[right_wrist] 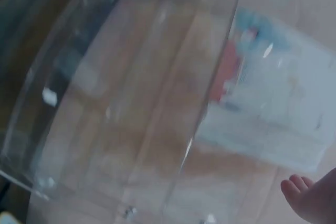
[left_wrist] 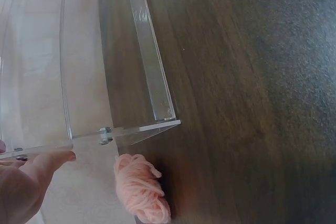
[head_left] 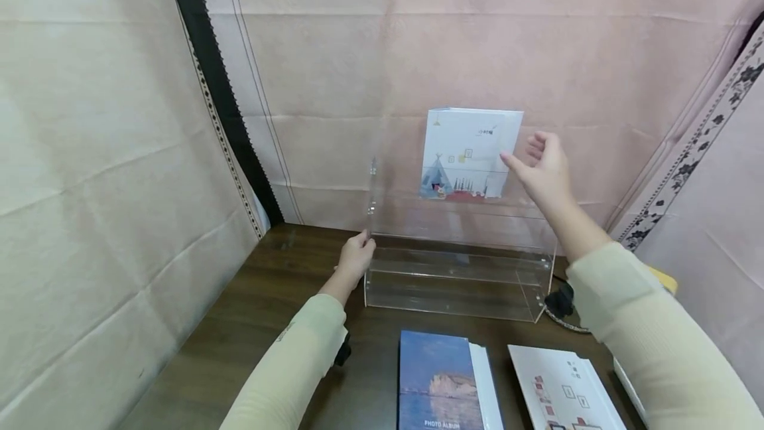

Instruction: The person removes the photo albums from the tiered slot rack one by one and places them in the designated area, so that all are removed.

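A clear acrylic tiered rack (head_left: 453,297) stands on the dark wooden table. My left hand (head_left: 356,256) pinches the edge of its left side panel, the thumb (left_wrist: 60,157) lying along the panel in the left wrist view. On the rack's upper tier a white photo album (head_left: 465,151) with a tent drawing stands upright, leaning back slightly. Just right of it is my right hand (head_left: 546,168), holding nothing, its fingers loosely bent and the thumb tip by the album's right edge. In the right wrist view, fingertips (right_wrist: 296,184) show a small gap from the album (right_wrist: 278,87).
In front of the rack lie a blue photo album (head_left: 438,377) and another white album (head_left: 561,387). A pink yarn bundle (left_wrist: 140,190) sits beside the rack's left side. Right of the rack are a black object with a cord (head_left: 561,300) and something yellow (head_left: 664,279). Cloth curtains (head_left: 322,71) surround the table.
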